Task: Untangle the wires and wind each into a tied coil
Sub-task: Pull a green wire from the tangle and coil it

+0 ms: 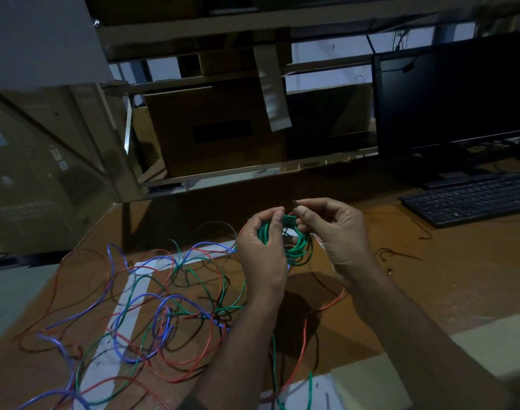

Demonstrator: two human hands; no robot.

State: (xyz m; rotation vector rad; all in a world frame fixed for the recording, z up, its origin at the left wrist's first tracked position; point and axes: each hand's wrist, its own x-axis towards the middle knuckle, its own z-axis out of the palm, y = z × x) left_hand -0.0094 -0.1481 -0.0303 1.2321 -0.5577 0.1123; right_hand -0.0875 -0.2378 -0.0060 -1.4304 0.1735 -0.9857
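A green wire coil (297, 245) hangs in the air above the brown table (445, 276). My left hand (261, 247) grips the coil's left side with curled fingers. My right hand (332, 229) pinches a short dark tie (295, 202) between thumb and forefinger at the coil's top, its tip poking up. On the table to the left lies a loose tangle of blue, red, green and black wires (164, 306). A green strand (275, 359) and a red strand (303, 341) trail down between my forearms.
A black keyboard (471, 196) and a dark monitor (454, 102) stand at the back right. Short dark wire pieces (398, 254) lie right of my hands. White tape strips (128, 303) cross the table. A glass panel (45, 161) and cardboard boxes (211, 128) stand behind.
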